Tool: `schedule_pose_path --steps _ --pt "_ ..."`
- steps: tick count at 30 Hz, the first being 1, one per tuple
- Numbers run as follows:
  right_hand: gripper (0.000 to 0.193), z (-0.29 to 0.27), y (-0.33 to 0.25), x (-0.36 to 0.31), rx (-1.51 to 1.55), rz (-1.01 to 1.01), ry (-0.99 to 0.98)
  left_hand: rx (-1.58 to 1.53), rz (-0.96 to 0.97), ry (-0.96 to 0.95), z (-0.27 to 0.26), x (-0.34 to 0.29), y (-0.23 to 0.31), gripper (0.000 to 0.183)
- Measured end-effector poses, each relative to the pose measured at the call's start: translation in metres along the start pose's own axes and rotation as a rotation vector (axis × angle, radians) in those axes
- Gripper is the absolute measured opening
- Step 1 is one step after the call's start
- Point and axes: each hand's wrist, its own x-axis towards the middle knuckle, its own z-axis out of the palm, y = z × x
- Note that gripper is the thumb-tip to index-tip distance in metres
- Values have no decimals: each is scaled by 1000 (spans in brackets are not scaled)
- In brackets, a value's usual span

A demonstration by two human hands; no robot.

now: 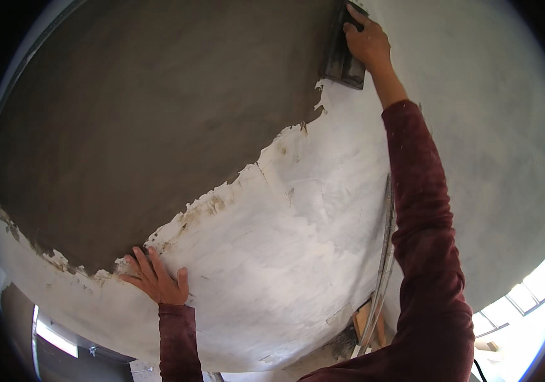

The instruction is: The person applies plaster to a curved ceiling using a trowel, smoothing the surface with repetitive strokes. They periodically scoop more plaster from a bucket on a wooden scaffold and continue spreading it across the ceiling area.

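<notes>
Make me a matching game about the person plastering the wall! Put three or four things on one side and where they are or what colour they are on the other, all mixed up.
Things:
1. right hand
2. left hand
3. wet plaster patch
4. sleeve

Descriptions:
A. dark grey, spread across the upper left of the wall
B. dark red
C. pressed flat on the white wall, fingers spread
D. up high, holding the trowel

Pairs: 1-D, 2-C, 3-A, 4-B

Soft daylight comes from the window (533, 293), which glares white; fisheye bends the edges, corners are black.
</notes>
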Motion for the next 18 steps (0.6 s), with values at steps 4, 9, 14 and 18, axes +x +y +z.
schedule_pose_path --steps 4,9,14,18 --pt "52 24 -75 -142 223 -289 -243 35 -14 -15 -7 -7 -8 77" --pt "49 3 -92 -146 144 -371 -325 42 -6 -29 -10 -7 -11 77" --pt "49 13 -105 -92 228 -256 -76 11 -16 -2 1 -4 1 78" --pt "57 4 -113 -173 148 -474 -353 69 -23 -20 -11 -11 -16 81"
